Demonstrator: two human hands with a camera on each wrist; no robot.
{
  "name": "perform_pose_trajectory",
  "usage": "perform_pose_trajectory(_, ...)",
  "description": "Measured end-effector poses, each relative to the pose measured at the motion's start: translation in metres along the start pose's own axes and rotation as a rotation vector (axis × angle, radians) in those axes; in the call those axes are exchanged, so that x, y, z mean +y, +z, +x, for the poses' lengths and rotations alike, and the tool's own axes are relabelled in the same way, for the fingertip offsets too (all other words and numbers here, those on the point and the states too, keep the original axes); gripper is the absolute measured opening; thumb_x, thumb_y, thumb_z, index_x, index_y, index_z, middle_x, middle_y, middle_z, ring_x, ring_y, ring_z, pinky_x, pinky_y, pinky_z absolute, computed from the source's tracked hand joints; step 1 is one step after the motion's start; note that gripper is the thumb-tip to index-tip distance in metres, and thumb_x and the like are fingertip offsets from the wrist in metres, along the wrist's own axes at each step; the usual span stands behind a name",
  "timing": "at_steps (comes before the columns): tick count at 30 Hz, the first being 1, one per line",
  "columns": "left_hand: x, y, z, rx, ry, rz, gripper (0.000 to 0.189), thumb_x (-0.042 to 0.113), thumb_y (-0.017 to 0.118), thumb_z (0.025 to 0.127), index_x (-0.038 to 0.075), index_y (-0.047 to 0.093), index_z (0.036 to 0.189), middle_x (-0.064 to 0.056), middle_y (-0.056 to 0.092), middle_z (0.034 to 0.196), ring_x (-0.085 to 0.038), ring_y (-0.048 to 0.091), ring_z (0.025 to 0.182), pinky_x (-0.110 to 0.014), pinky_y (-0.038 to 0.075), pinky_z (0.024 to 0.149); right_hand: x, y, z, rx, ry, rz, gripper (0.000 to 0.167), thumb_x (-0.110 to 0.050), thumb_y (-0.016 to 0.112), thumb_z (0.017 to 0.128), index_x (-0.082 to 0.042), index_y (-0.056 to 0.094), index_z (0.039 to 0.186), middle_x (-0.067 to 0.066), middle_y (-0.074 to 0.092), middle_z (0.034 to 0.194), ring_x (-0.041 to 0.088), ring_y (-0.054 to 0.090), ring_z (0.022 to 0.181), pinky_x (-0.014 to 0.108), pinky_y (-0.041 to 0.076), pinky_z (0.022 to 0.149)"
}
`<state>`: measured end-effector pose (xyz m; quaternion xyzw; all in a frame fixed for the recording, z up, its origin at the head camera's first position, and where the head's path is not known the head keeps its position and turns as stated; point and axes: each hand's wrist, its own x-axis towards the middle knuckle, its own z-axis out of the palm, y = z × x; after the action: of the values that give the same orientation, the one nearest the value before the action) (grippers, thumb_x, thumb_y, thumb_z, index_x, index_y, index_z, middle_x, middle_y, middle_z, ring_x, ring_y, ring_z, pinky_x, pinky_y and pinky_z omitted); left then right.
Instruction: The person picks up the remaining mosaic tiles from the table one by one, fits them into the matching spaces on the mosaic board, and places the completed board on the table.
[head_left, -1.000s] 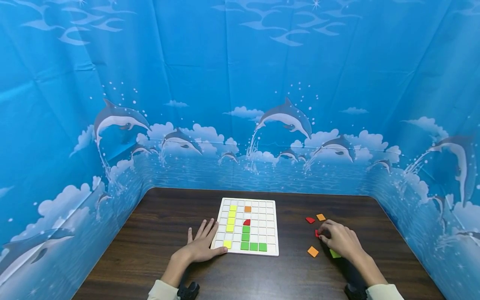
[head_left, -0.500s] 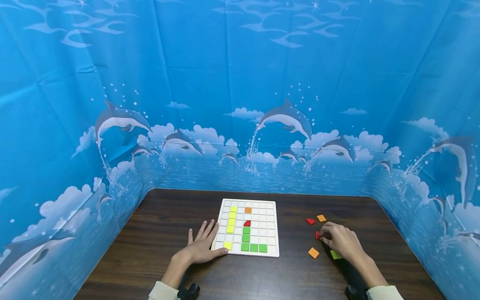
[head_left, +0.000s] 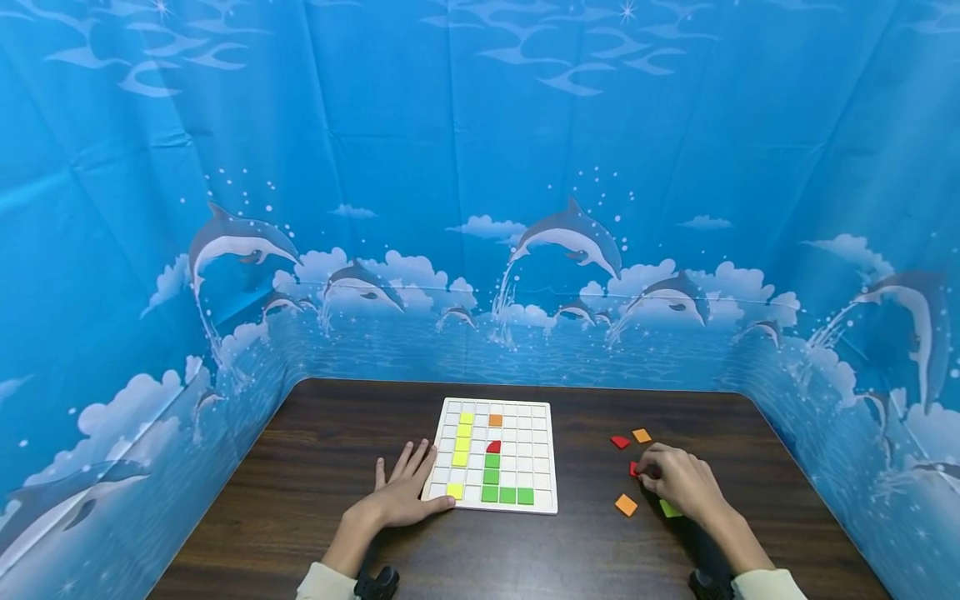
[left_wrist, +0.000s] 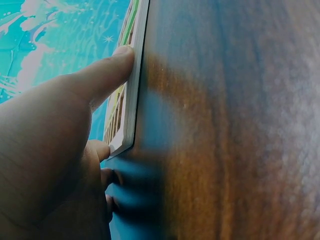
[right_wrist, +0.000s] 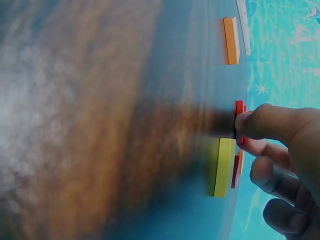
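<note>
My left hand [head_left: 401,492] lies with fingers spread at the near-left corner of a white grid board [head_left: 536,457]. Its thumb [left_wrist: 112,65] rests on the near rim in the left wrist view. On the board are yellow tiles [head_left: 462,443], green tiles [head_left: 491,476], an orange tile [head_left: 496,420] and a red tile with one rounded corner [head_left: 493,447]. To the right, my right hand [head_left: 684,479] pinches a small red tile [right_wrist: 239,107] between thumb and finger, close over the table. The hand covers much of this tile in the head view.
Around the right hand lie a loose red tile [head_left: 620,442], two orange tiles [head_left: 641,435] and a light green tile [head_left: 670,508], partly under the wrist. The dark wooden table [head_left: 555,550] is bounded by a blue dolphin-print curtain [head_left: 420,208] at the back and sides.
</note>
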<state>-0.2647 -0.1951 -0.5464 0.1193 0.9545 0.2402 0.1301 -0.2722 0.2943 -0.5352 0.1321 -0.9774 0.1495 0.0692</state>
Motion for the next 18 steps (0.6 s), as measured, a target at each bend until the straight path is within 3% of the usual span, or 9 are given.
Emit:
perform_pose_trajectory(3,0.003,-0.003,-0.002,-0.005,0.010,-0.020,0.111,0.078,0.062,0.092,0.012,0.021,0.172,-0.014,0.010,0.181,-0.042,0.001,0.167,-0.081,-0.014,0.120,0.000,0.000,0.000,0.004,0.003,0.004,0.015,-0.014,0.088,0.086,-0.024,0.079,0.088,-0.004,0.075,0.104,0.005,0.052,0.066,0.028,0.042,0.054)
perform_pose_trajectory(10,-0.005,0.004,0.004,0.003,0.007,0.014,0.114,0.086,0.054,0.091,0.017,0.016,0.173,-0.011,0.007,0.182,-0.040,-0.002,0.168,-0.080,-0.015,0.121,-0.004,0.001,0.002,0.023,0.008,0.018,0.013,-0.014,0.088,0.087,-0.024,0.079,0.089,-0.001,0.076,0.110,0.006,0.050,0.064,0.028,0.040,0.053)
perform_pose_trajectory(18,0.000,0.000,0.001,0.003,0.011,-0.007,0.112,0.080,0.061,0.091,0.014,0.021,0.172,-0.014,0.011,0.181,-0.042,0.002,0.167,-0.083,-0.014,0.119,-0.011,-0.001,0.004,0.047,-0.004,0.024,0.012,-0.014,0.087,0.087,-0.023,0.081,0.091,0.008,0.077,0.121,0.008,0.051,0.062,0.027,0.037,0.051)
